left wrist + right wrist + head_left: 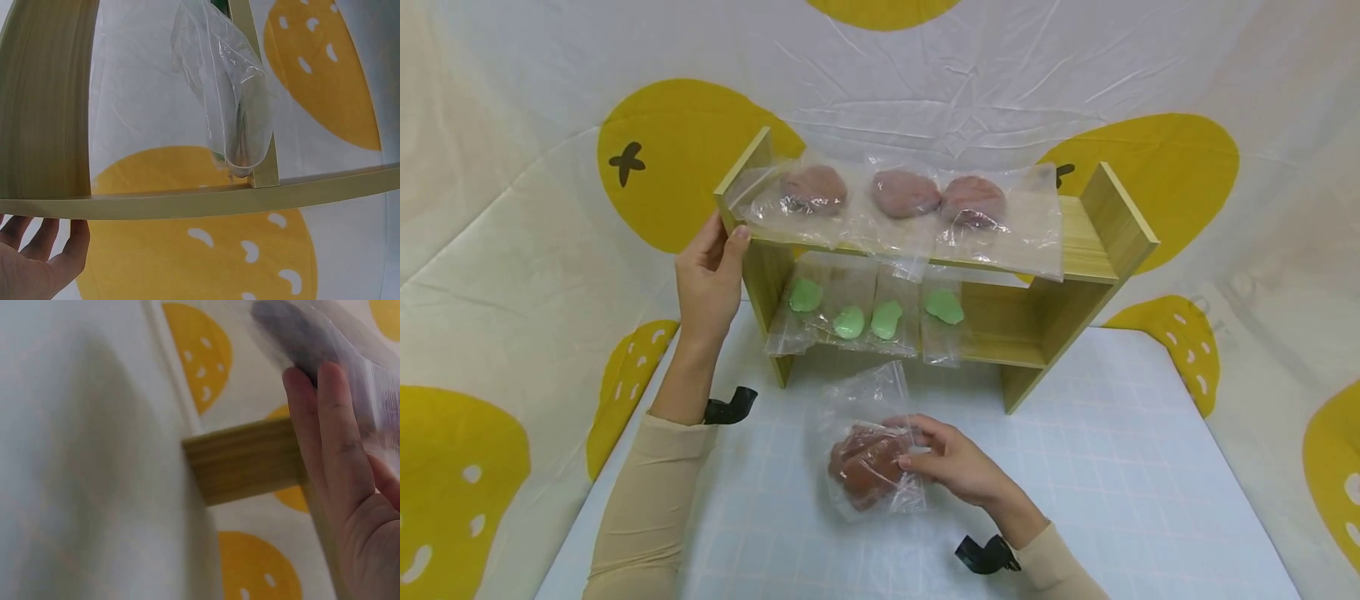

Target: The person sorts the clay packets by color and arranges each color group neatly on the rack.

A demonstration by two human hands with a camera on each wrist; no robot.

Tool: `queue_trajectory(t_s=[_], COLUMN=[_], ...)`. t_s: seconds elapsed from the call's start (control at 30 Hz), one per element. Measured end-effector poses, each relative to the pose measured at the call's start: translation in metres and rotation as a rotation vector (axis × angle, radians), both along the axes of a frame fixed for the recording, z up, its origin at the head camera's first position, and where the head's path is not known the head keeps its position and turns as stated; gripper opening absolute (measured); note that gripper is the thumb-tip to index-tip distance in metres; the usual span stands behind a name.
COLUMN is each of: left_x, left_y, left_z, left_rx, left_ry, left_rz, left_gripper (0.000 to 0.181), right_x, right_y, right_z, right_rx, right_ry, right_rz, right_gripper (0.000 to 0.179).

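My right hand pinches the edge of a clear zip bag with a reddish-brown lump inside, above the table in front of a wooden shelf. In the right wrist view, fingers lie against the bag's plastic, and the lump looks dark. My left hand grips the shelf's left side near the upper board, thumb toward the front. Fingertips meet the side panel's edge in the left wrist view. On the upper board lie bagged pinkish lumps; bagged green pieces line the lower board.
A pale checked cloth covers the table under the shelf. Behind hangs a white curtain with yellow shapes. Several bags overhang the boards' front edges. Bare wood shows at the right of the lower board. Each wrist carries a black mount.
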State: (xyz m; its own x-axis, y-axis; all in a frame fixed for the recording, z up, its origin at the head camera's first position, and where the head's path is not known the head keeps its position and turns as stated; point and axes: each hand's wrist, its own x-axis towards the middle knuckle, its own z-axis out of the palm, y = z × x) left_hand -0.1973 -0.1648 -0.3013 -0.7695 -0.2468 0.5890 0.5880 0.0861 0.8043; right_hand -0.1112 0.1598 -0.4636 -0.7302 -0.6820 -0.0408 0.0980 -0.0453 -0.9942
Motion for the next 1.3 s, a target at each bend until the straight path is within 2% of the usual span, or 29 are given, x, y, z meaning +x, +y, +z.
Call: queue_trajectory(t_s=[0.1,0.4,0.6,0.77,1.07,1.3], left_x=[0.0,-0.002,-0.002,-0.002,-0.001,0.0], left_y=[0.0,0.0,-0.001,-0.001,-0.001,-0.001], left_z=[0.0,0.001,0.001,0.001,0.0,0.0], left_rx=[0.005,0.007,0.008,0.008,0.0,0.007], left_ry=[0.005,-0.003,-0.011,-0.013,-0.01,-0.011], left_rz=[-0.004,-0.004,-0.005,-0.003,0.003,-0.001], left_gripper=[0.041,0.041,0.041,0.041,0.042,0.042], right_x=[-0.001,-0.003,-0.004,-0.005,-0.008,-0.009], right_y=[0.006,0.029,0.047,0.058,0.067,0.075], right_z=[0.013,0.046,0.062,0.075,0.099,0.13], right_rx=[-0.022,-0.195,-0.208,-0.213,-0.272,-0.388], right_ry=[0.038,0.156,0.234,0.266,0.495,0.563], right_rz=[-0.004,-0.029,-0.079,-0.112,-0.11,-0.154], right_gripper=[0.048,0.049,0.05,0.05,0.049,0.048])
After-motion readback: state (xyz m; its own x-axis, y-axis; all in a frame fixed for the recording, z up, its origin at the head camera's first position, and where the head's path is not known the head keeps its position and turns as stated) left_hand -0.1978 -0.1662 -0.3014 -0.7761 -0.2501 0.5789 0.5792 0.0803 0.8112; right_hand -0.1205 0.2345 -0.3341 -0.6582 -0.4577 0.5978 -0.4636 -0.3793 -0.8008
